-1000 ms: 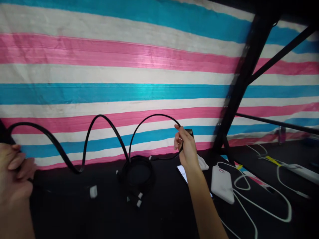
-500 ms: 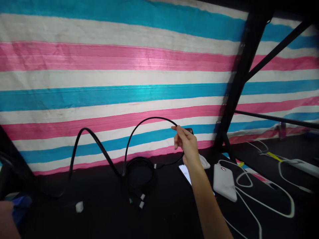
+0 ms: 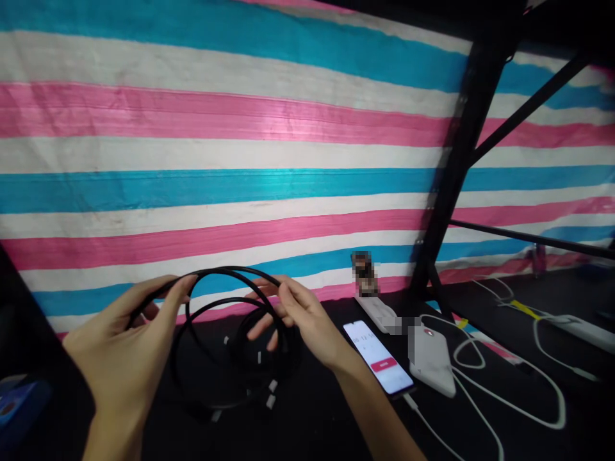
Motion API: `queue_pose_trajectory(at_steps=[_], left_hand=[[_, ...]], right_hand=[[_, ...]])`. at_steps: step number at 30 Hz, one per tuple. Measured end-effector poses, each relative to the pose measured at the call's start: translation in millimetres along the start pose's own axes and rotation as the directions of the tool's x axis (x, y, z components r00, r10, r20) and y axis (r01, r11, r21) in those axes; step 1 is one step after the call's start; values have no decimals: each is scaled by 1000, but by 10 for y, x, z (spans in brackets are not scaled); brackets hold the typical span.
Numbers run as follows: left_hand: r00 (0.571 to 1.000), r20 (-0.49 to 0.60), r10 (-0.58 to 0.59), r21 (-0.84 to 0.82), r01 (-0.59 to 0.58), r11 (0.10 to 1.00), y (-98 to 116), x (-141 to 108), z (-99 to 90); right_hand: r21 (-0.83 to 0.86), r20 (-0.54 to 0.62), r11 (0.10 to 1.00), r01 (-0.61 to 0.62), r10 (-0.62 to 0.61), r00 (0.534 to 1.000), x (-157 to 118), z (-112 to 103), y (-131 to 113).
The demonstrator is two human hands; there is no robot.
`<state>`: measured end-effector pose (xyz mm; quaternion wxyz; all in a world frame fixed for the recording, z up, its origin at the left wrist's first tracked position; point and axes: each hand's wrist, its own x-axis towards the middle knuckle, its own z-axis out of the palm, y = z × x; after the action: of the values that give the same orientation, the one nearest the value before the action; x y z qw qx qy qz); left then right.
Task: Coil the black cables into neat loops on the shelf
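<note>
A black cable [image 3: 214, 271] runs in loose loops between my two hands at the lower centre left. My left hand [image 3: 125, 346] is closed on it, thumb and fingers pinching the top of the loops. My right hand [image 3: 310, 317] grips the loops on their other side between thumb and index finger, the remaining fingers loosely curled. Below, the looped cable hangs low over the black surface, and I cannot tell how much of it rests there. Small white-tipped connectors [image 3: 271, 386] lie under the loops, partly lost in the dark.
Right of my hands lie a lit phone [image 3: 379, 358], a white power bank [image 3: 435, 362] and white cables [image 3: 519, 410]. A black metal post [image 3: 444, 186] rises behind them. Striped sheeting [image 3: 240, 153] covers the back. A blue item [image 3: 22, 406] sits at lower left.
My left hand has come into view from the lower left and taken hold of the cable. My right hand has moved left and down, drawing the raised cable into loops between both hands.
</note>
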<state>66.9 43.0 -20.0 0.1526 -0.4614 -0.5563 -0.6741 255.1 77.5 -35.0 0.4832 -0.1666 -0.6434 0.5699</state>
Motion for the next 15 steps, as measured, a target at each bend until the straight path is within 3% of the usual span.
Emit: queue_pose_trajectory(at_steps=[3,5,9,12,15], left_hand=[[1000,-7,16,29,-16,999,142,-98,46],[999,16,35,36,-35,999,151,-127,63],[985,140,100,-23,-97,995,73,-108,96],[949,285,138,-79,-120,990,13,-82,159],[883,444,154,-143,-100,985,-52,-85,273]], right_hand=[[-97,-64,995,-12,5,998,-11,29,-30],[-205,-121,978,29,-55,991,-16,9,-59],[-274,-201,957,99,-158,967,-15,-84,-94],[-222,-247,970,96,-151,957,-13,-140,-93],[-172,-223,976,134,-172,960,-20,-155,-88]])
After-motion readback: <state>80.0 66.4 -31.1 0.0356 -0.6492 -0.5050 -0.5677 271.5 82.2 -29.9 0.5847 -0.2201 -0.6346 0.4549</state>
